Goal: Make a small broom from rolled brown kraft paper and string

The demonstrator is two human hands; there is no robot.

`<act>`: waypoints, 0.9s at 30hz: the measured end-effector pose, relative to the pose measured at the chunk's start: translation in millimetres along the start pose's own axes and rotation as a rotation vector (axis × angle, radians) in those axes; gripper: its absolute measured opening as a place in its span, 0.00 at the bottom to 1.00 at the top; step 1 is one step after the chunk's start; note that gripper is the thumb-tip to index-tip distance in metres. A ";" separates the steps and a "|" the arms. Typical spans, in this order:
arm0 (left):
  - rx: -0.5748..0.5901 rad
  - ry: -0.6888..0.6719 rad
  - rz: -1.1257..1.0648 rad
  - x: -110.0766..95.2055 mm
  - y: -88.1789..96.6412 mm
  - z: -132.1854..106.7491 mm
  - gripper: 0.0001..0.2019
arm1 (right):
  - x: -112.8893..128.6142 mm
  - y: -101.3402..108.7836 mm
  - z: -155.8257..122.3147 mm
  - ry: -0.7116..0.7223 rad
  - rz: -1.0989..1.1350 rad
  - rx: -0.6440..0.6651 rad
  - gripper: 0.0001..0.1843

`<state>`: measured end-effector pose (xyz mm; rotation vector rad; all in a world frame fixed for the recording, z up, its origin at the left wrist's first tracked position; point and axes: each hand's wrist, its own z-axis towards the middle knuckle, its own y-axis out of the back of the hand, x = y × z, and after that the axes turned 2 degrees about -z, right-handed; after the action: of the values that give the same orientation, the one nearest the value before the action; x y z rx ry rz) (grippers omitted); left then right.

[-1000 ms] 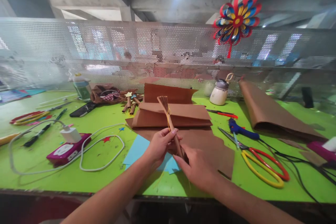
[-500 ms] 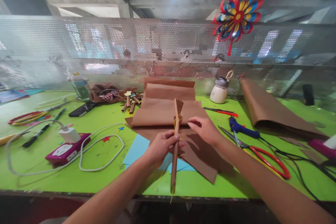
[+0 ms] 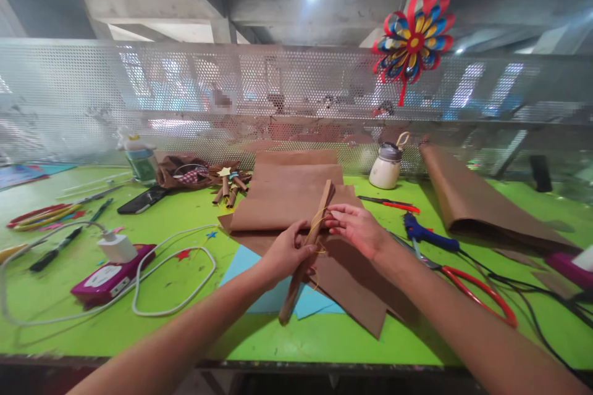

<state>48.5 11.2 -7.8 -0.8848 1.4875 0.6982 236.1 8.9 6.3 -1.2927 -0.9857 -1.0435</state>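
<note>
The left hand (image 3: 286,253) is closed around the brown paper stick (image 3: 321,210), thumb on the near side, gripping it about halfway down; that hold seems chosen to steady the stick and leave the other hand free for finer work. The stick slants above the brown paper (image 3: 285,197) and blue paper (image 3: 237,268), its top leaning toward the right hand (image 3: 360,231) and its lower end toward the table's front edge. The right hand's fingers are bent inward at the yellow string (image 3: 317,221) that loops over the stick (whether they truly pinch the strand, I cannot tell). Tilting the stick this way probably keeps the looped part within reach of those fingertips. On the right, the scissors (image 3: 484,297) lie with a red handle turned toward the person, likely handy for picking up, the forearm covering part of them. The glue gun (image 3: 433,233) rests just beyond, its cord trailing off to the right, presumably to stay clear of the papers.
</note>
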 end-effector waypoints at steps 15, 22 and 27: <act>0.115 0.156 -0.219 -11.6 6.9 -1.0 0.26 | 1.7 19.0 5.2 0.731 -0.982 -0.174 0.11; 0.193 0.163 -0.356 -1.9 15.5 1.2 0.14 | -8.3 24.9 8.0 0.484 -0.963 -0.237 0.09; 0.253 0.131 -0.427 -1.2 15.2 0.1 0.08 | -14.0 17.6 -5.5 0.305 -0.913 0.009 0.13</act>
<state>35.7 19.6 -7.6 -1.0210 1.4003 0.1374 249.6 4.0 -11.9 -0.6041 -1.3632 -1.8508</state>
